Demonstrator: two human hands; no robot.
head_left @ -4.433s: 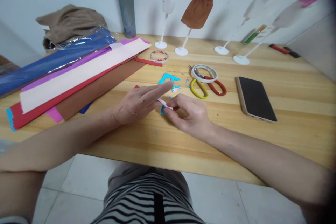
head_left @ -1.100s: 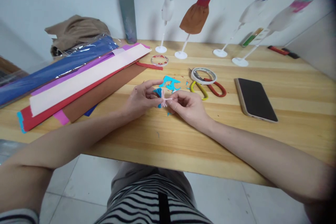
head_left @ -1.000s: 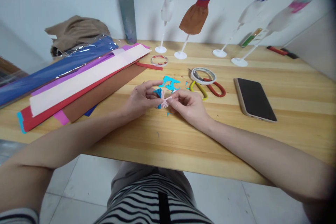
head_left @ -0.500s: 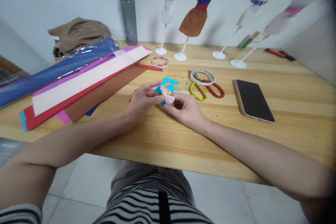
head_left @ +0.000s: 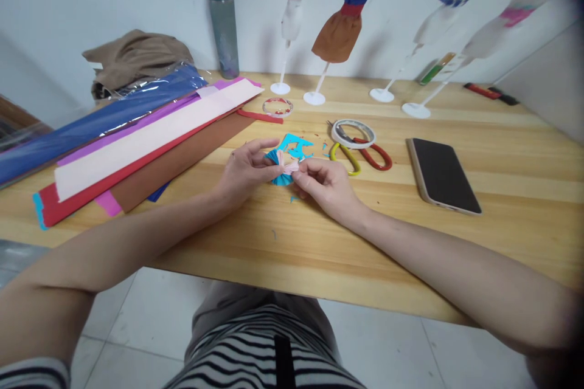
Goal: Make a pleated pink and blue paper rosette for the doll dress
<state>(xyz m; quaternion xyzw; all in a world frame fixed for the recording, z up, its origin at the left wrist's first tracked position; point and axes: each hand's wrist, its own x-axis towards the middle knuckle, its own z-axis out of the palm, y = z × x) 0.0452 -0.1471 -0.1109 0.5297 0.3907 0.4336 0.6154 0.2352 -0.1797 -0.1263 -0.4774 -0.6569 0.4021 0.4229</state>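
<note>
Between my hands is a small pleated paper bow [head_left: 281, 179], blue with a pale pink layer on top. My left hand [head_left: 249, 167] pinches it at its gathered middle, thumb in front. The thumb and fingers of my right hand [head_left: 326, 185] are closed on the right end of the pink layer. Just behind the bow lie cut blue paper scraps [head_left: 296, 144]. To the right are scissors [head_left: 347, 160] with one yellow and one red handle, and a roll of white tape [head_left: 353, 134] rests over their blades.
Paper sheets in several colours [head_left: 150, 140] lie at the left. A bottle [head_left: 223, 30] and several small mannequins on stands, one dressed in blue and brown [head_left: 340, 36], stand along the wall. A phone [head_left: 444, 175] lies at the right; a clear tape roll [head_left: 278, 107] lies farther back.
The bow has shifted slightly left and turned, so more of its blue pleats show below. My right fingers have moved onto the pink layer's end, which looks more pinched together.
</note>
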